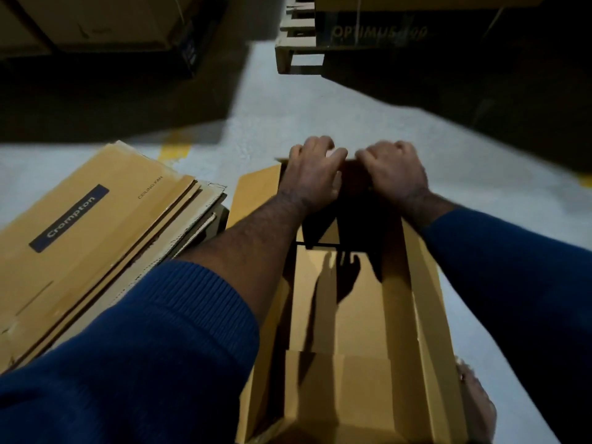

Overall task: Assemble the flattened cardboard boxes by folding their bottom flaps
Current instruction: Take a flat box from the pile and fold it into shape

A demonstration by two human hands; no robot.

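Cardboard box [352, 315] stands opened on the grey floor [480, 187], open side up. Left hand [312, 177] and right hand [397, 174] sit side by side at its far end, fingers curled over the far edge, gripping it (fingertips hidden). Stack of flattened boxes [96, 225] lies just left of it

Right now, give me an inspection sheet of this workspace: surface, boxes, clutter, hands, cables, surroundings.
Surface: grey floor with a yellow mark.
Job's things: open box on the floor; flat boxes stacked to its left.
Clutter: nothing seen.
Hands: left hand and right hand both curl over the open box's far edge.
Cables: nothing seen.
Surroundings: pallet and dark cartons beyond; a foot beside the open box.
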